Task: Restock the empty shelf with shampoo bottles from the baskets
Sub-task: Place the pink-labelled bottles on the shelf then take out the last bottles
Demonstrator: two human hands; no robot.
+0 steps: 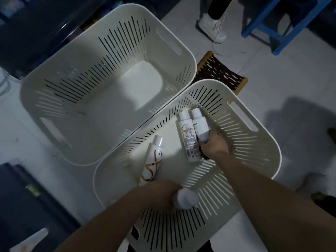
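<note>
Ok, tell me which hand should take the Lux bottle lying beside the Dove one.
Right, probably. The right hand grips the Dove bottle right next to that Lux bottle; the left hand is farther off by the near wall of the basket, holding a white bottle.

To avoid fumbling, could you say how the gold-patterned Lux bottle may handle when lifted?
The Lux bottle lies on its side in the basket, so it probably rolls if nudged. Its glossy surface may feel slippery.

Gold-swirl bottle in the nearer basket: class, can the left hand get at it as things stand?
Probably yes: the gold-swirl bottle lies uncovered beside the left hand, though that hand grips a white bottle.
</note>
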